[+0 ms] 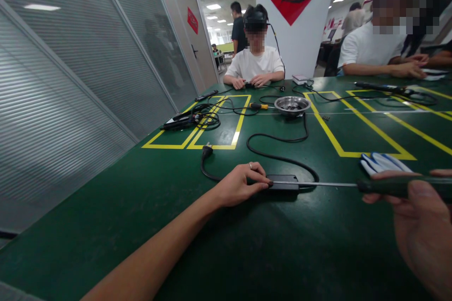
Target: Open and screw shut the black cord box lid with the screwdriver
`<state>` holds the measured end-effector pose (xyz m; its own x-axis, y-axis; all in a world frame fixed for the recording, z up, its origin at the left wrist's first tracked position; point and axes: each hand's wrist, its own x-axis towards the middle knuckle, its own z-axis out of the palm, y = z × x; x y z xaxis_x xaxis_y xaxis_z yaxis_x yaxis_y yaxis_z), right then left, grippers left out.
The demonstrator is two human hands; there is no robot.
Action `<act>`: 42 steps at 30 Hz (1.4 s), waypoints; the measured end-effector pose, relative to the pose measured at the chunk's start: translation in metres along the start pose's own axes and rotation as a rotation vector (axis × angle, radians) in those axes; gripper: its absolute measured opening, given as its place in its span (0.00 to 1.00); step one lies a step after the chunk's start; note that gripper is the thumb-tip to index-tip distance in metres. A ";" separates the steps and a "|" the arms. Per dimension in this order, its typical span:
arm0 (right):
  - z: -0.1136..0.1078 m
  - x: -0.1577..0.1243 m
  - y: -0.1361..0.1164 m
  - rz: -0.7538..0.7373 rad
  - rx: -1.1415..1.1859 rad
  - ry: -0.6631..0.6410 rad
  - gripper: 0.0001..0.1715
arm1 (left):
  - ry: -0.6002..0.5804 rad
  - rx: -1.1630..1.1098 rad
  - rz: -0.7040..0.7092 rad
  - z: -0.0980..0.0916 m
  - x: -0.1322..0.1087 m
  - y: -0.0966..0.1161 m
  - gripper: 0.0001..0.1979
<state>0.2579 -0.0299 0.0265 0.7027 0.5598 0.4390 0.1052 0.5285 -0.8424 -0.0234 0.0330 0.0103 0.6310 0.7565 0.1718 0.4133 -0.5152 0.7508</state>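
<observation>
A black power adapter [285,189] lies flat on the green table in front of me, with black cords leaving both ends. At its left end is my left hand [243,183], thumb and fingertips pinched together around a small dark spot I cannot make out. My right hand [420,216] is wrapped round the dark green handle of a screwdriver [399,187]. The long thin shaft runs level to the left, over the adapter, and its tip meets my left fingertips. The adapter's left end is partly hidden by those fingers. A plug [207,150] lies beyond my left wrist.
Blue-and-white gloves [383,163] lie behind my right hand. Further back are a metal bowl [292,105] with small parts, an orange-black screwdriver [259,106] and bundled cables [205,120]. Yellow tape [212,147] marks the table. One person [254,63] sits opposite, another [374,49] at right.
</observation>
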 end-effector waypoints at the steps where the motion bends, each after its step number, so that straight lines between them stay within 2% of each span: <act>1: 0.000 0.000 0.000 -0.005 -0.004 0.016 0.15 | 0.001 -0.008 -0.005 0.000 0.000 -0.001 0.08; 7: 0.000 0.001 -0.002 -0.016 0.022 0.003 0.15 | 0.037 -0.023 -0.046 0.004 -0.001 0.001 0.08; 13: -0.001 0.003 0.002 -0.087 0.056 0.030 0.15 | 0.035 -0.011 -0.053 0.003 -0.001 0.004 0.08; 17: 0.000 0.004 0.003 -0.078 0.049 0.014 0.14 | 0.056 -0.028 -0.079 0.004 -0.001 0.003 0.07; 24: 0.000 0.003 0.000 -0.031 -0.004 0.073 0.16 | 0.098 0.007 -0.069 0.005 -0.001 0.008 0.06; 30: 0.000 0.004 0.000 -0.049 0.013 0.055 0.14 | 0.071 -0.023 -0.035 0.005 0.000 0.005 0.04; 36: -0.003 0.005 0.004 -0.032 0.027 0.074 0.17 | 0.035 -0.031 -0.036 0.005 0.000 0.004 0.03; 42: -0.002 0.005 0.004 -0.056 0.061 0.026 0.16 | 0.012 0.021 -0.063 -0.001 -0.002 0.009 0.05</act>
<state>0.2634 -0.0259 0.0249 0.7148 0.5121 0.4763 0.1025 0.5971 -0.7956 -0.0219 0.0276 0.0173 0.5954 0.7924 0.1326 0.4655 -0.4747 0.7470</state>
